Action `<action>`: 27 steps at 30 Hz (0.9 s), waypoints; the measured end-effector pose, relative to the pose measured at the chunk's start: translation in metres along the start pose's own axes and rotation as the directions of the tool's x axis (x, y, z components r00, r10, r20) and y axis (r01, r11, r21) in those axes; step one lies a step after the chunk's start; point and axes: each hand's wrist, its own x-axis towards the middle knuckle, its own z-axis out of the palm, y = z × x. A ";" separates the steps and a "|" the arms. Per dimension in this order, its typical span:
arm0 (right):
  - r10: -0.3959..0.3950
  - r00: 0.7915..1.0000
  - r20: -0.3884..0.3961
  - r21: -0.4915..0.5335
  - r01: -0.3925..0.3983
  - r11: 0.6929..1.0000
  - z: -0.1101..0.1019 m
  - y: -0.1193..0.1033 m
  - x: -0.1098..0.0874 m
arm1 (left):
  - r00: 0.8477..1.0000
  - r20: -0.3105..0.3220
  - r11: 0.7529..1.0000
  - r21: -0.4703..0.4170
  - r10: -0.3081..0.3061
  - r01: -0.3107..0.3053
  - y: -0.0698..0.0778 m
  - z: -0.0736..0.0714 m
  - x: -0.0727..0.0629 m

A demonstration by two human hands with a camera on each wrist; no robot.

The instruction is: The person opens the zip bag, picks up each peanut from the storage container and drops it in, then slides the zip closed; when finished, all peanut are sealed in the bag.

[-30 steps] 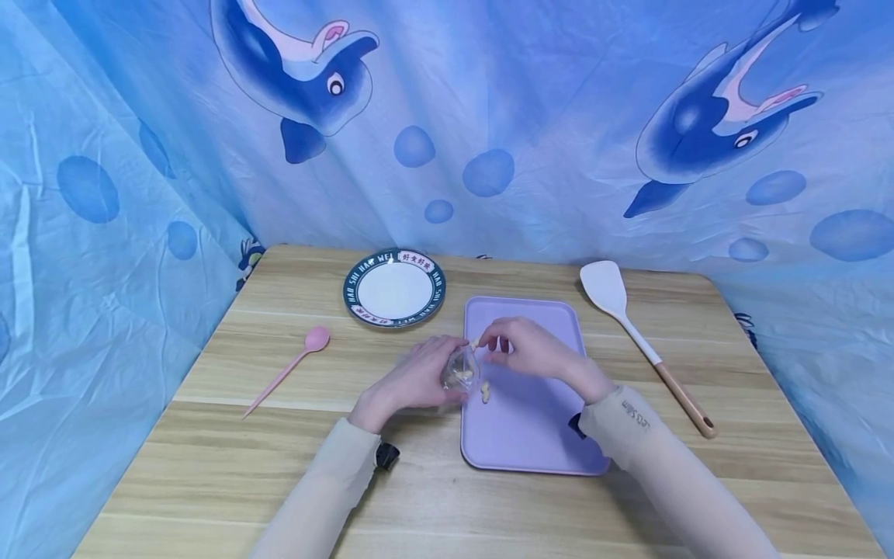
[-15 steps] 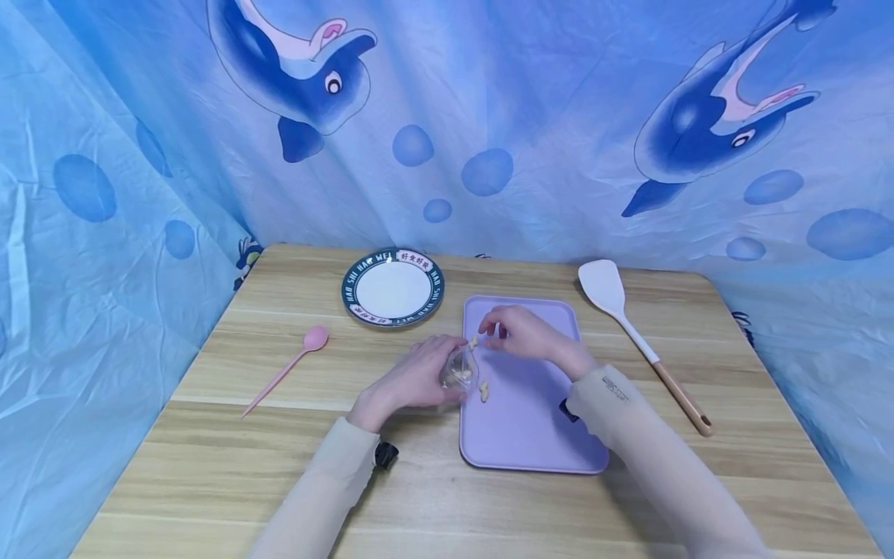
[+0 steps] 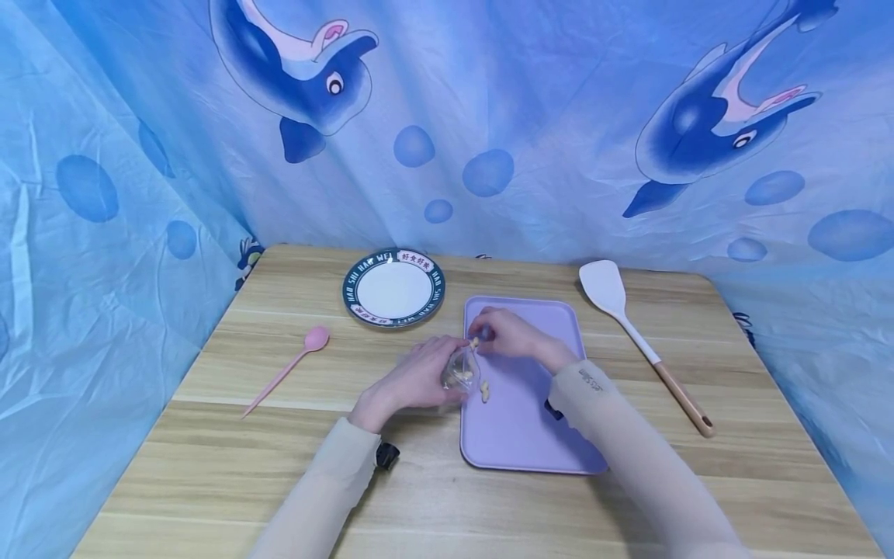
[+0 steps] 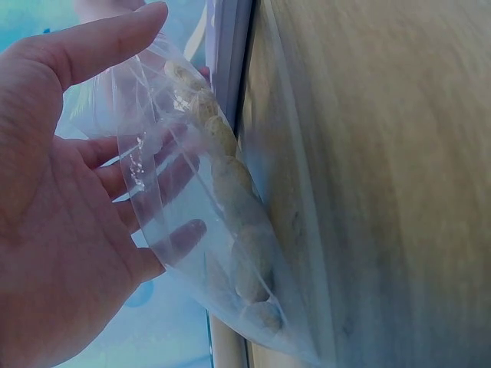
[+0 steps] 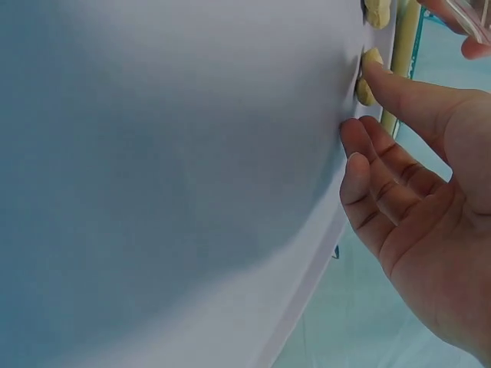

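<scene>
My left hand (image 3: 422,374) holds a clear plastic bag (image 3: 459,369) at the left edge of a purple tray (image 3: 534,423). In the left wrist view, unshelled peanuts (image 4: 230,184) line the bag's lower side, the thumb lies along its upper end and the fingers show through the film. My right hand (image 3: 513,335) is over the tray's upper left, close to a peanut (image 3: 474,342). The right wrist view has the thumb tip overlapping that peanut (image 5: 364,92), with the other fingers apart from it. A second loose peanut (image 3: 485,391) lies on the tray beside the bag.
A green-rimmed white plate (image 3: 394,289) stands at the back, left of the tray. A pink spoon (image 3: 293,363) lies at the left. Right of the tray lies a white spatula (image 3: 632,334) with a wooden handle. A blue dolphin-print curtain (image 3: 447,116) hangs behind the table.
My right hand has moved left and closer to the peanut by the bag's mouth, its fingertips now right beside it. The left hand and the bag have stayed in place.
</scene>
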 end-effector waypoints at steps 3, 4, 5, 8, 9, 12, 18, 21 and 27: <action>-0.003 1.000 0.007 -0.004 0.003 1.000 0.002 0.001 0.001 | 1.000 0.000 1.000 0.001 0.002 -0.002 0.000 0.000 0.000; -0.002 1.000 0.010 -0.006 0.002 1.000 0.003 0.001 0.001 | 1.000 0.000 1.000 0.002 0.002 -0.002 0.000 0.000 0.000; 0.001 1.000 0.012 -0.008 -0.001 1.000 0.004 0.001 0.001 | 1.000 0.000 1.000 0.002 0.003 -0.003 0.000 0.000 0.000; 0.018 1.000 0.015 -0.016 -0.018 1.000 0.005 0.001 0.001 | 1.000 -0.001 1.000 -0.002 0.009 -0.009 0.000 0.000 0.000; 0.022 1.000 0.015 -0.018 -0.021 1.000 0.005 0.001 0.001 | 1.000 0.001 1.000 -0.004 0.008 -0.008 0.000 0.000 0.000; 0.027 0.999 0.017 -0.021 -0.026 0.999 0.005 0.001 0.000 | 1.000 0.004 1.000 -0.009 0.004 -0.004 0.000 0.000 0.000; -0.001 1.000 -0.004 -0.009 0.001 1.000 0.004 0.002 -0.004 | 1.000 0.002 1.000 0.004 -0.015 0.015 0.001 0.000 -0.001; -0.042 0.998 -0.051 -0.012 0.042 0.999 -0.001 0.000 -0.009 | 1.000 0.007 0.999 0.015 -0.029 0.028 0.001 0.001 -0.001; -0.035 0.993 -0.110 -0.024 0.033 0.999 -0.015 -0.010 -0.020 | 1.000 0.006 0.999 0.025 -0.025 0.025 0.001 0.000 0.000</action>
